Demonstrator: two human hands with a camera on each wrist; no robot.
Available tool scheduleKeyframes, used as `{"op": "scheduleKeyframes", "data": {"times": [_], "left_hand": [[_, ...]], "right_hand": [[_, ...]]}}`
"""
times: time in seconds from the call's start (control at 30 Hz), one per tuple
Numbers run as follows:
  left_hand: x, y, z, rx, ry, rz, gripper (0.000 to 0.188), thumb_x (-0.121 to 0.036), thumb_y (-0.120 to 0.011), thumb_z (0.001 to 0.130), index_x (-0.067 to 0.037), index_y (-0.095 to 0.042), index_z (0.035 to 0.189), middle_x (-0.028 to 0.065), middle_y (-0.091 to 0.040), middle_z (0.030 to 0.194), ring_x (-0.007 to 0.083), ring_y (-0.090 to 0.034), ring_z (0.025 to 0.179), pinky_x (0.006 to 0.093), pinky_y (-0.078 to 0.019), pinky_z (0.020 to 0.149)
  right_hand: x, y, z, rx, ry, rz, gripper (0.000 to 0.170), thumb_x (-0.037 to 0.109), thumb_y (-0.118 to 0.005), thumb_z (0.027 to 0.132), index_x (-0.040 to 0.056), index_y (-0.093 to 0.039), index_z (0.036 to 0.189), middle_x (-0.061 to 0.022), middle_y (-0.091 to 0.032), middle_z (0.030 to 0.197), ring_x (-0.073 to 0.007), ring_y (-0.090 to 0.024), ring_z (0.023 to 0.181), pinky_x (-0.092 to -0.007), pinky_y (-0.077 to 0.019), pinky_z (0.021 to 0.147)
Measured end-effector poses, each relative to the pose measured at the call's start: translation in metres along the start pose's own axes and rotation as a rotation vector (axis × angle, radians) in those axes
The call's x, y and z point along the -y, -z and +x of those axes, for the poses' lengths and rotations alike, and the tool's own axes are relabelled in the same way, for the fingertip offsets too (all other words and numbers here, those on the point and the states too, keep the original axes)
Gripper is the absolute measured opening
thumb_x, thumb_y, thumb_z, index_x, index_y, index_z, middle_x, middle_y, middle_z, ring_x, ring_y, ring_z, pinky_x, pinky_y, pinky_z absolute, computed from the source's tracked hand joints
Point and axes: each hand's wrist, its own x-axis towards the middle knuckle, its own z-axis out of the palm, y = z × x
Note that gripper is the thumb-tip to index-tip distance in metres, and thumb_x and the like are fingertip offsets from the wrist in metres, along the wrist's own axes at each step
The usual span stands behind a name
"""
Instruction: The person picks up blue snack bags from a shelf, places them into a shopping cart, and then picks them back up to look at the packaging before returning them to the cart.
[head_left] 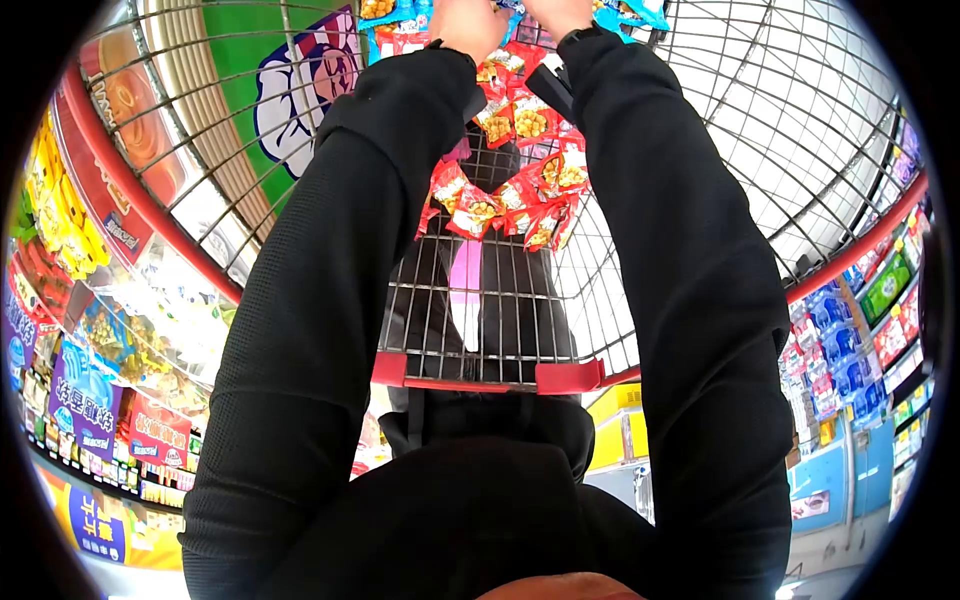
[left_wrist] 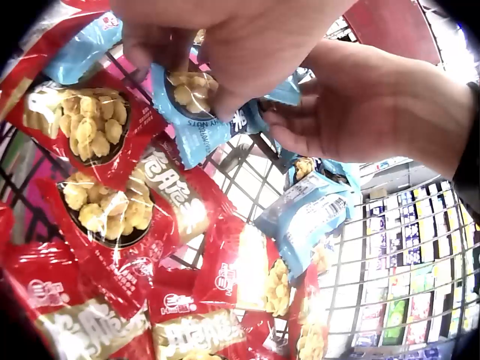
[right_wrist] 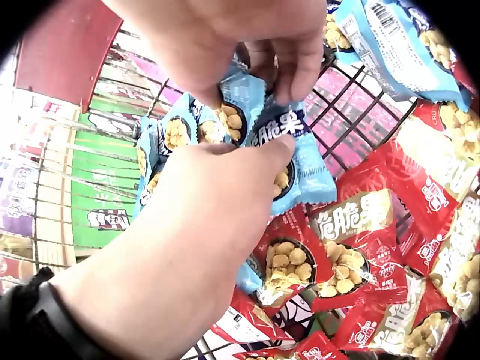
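Both hands are close together at the far end of a shopping cart, over small snack packets. The left hand (head_left: 468, 25) pinches a blue packet (left_wrist: 196, 139) between thumb and fingers; in the right wrist view its thumb lies on the blue wrapper (right_wrist: 309, 169). Beside it, the right hand (right_wrist: 247, 26) has its fingertips around the top of another blue packet (right_wrist: 244, 91). Part of its grip is hidden in the left wrist view, where the right hand (left_wrist: 360, 105) comes in from the right. Red packets (head_left: 530, 115) lie around and below the hands.
The cart's wire basket (head_left: 780, 120) has a red rim (head_left: 150, 200) and a red front bar (head_left: 570, 377). More blue packets (right_wrist: 382, 49) lie at one side. Stocked shelves stand left (head_left: 90, 390) and right (head_left: 850, 350), with a green panel (head_left: 235, 80) beyond the wire.
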Motion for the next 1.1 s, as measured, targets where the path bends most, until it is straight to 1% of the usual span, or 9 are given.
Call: {"op": "scheduleKeyframes", "data": {"times": [0.13,0.23,0.33,0.37,0.5,0.6,0.73,0.8,1.1], "left_hand": [[0.033,-0.03,0.018,0.041,-0.104,-0.015,0.036,-0.018,-0.072,0.078,0.003,-0.064,0.106,0.0293,-0.068,0.09,0.0487,-0.065,0.088,0.0546,-0.0525,0.08],[0.018,-0.015,0.019,0.095,-0.069,-0.08,0.027,-0.02,-0.071,0.077,0.004,-0.069,0.087,0.0276,-0.069,0.089,0.0458,-0.066,0.088,0.0503,-0.0531,0.077],[0.005,0.004,0.006,0.131,0.113,-0.321,0.03,-0.023,-0.073,0.078,0.004,-0.07,0.09,0.0259,-0.07,0.088,0.0444,-0.067,0.083,0.0464,-0.0534,0.073],[0.023,-0.011,0.004,-0.067,-0.025,-0.219,0.031,-0.025,-0.073,0.079,0.004,-0.07,0.09,0.0261,-0.07,0.088,0.0419,-0.068,0.081,0.0435,-0.053,0.073],[0.018,0.006,-0.014,0.136,0.458,-0.76,0.033,-0.016,-0.068,0.092,0.002,-0.062,0.12,0.0135,-0.071,0.102,0.0207,-0.067,0.094,0.0318,-0.0516,0.082],[0.015,0.022,-0.03,0.112,0.434,-0.971,0.05,-0.02,-0.071,0.091,0.004,-0.056,0.132,0.0131,-0.067,0.119,0.0197,-0.062,0.111,0.031,-0.0457,0.094],[-0.057,0.094,-0.078,0.146,0.475,-0.926,0.055,-0.021,-0.071,0.094,0.007,-0.049,0.136,0.0093,-0.063,0.119,0.0165,-0.058,0.112,0.0298,-0.0422,0.095],[-0.058,0.106,-0.085,0.142,0.425,-0.939,0.055,-0.022,-0.07,0.095,0.006,-0.047,0.137,0.0085,-0.062,0.119,0.0157,-0.058,0.11,0.0295,-0.0428,0.094],[-0.072,0.148,-0.112,0.228,0.326,-1.231,0.034,-0.011,-0.063,0.099,0.001,-0.053,0.129,0.0065,-0.068,0.109,0.013,-0.065,0.098,0.0283,-0.054,0.082]], "right_hand": [[0.001,0.03,-0.013,0.016,0.006,0.076,0.059,0.05,-0.072,0.081,-0.0059,-0.068,0.101,-0.0309,-0.069,0.093,-0.047,-0.066,0.094,-0.0514,-0.0521,0.085],[-0.008,0.043,-0.027,-0.071,-0.07,0.266,0.058,0.044,-0.074,0.081,-0.0062,-0.067,0.111,-0.0298,-0.07,0.091,-0.0445,-0.067,0.088,-0.0473,-0.0519,0.079],[0.002,0.059,-0.058,-0.17,-0.173,0.461,0.059,0.036,-0.076,0.084,-0.0105,-0.062,0.117,-0.0281,-0.07,0.092,-0.0408,-0.068,0.086,-0.0448,-0.051,0.079],[-0.006,0.054,-0.067,-0.179,-0.197,0.447,0.061,0.034,-0.076,0.084,-0.0114,-0.059,0.122,-0.0312,-0.068,0.103,-0.042,-0.066,0.094,-0.0429,-0.0506,0.085],[-0.005,0.054,-0.108,-0.209,-0.393,0.795,0.042,0.021,-0.073,0.091,-0.0011,-0.056,0.123,-0.0105,-0.069,0.1,-0.0156,-0.065,0.086,-0.0301,-0.0515,0.075],[-0.009,0.053,-0.128,-0.184,-0.336,0.808,0.061,0.032,-0.073,0.088,-0.0068,-0.055,0.131,-0.021,-0.068,0.117,-0.028,-0.066,0.106,-0.0376,-0.0501,0.09],[0.017,0.093,-0.152,-0.043,-0.43,1.093,0.056,0.027,-0.07,0.094,-0.008,-0.052,0.134,-0.0152,-0.066,0.117,-0.0205,-0.064,0.104,-0.0321,-0.0491,0.09],[0.02,0.111,-0.16,-0.009,-0.371,1.074,0.048,0.026,-0.067,0.097,-0.0044,-0.054,0.132,-0.0076,-0.065,0.111,-0.0116,-0.063,0.095,-0.0283,-0.055,0.074],[0.052,0.161,-0.201,0.204,-0.367,1.14,0.039,0.027,-0.057,0.104,0.0026,-0.053,0.134,-0.0093,-0.064,0.122,-0.0165,-0.065,0.109,-0.0362,-0.0568,0.09]]}}
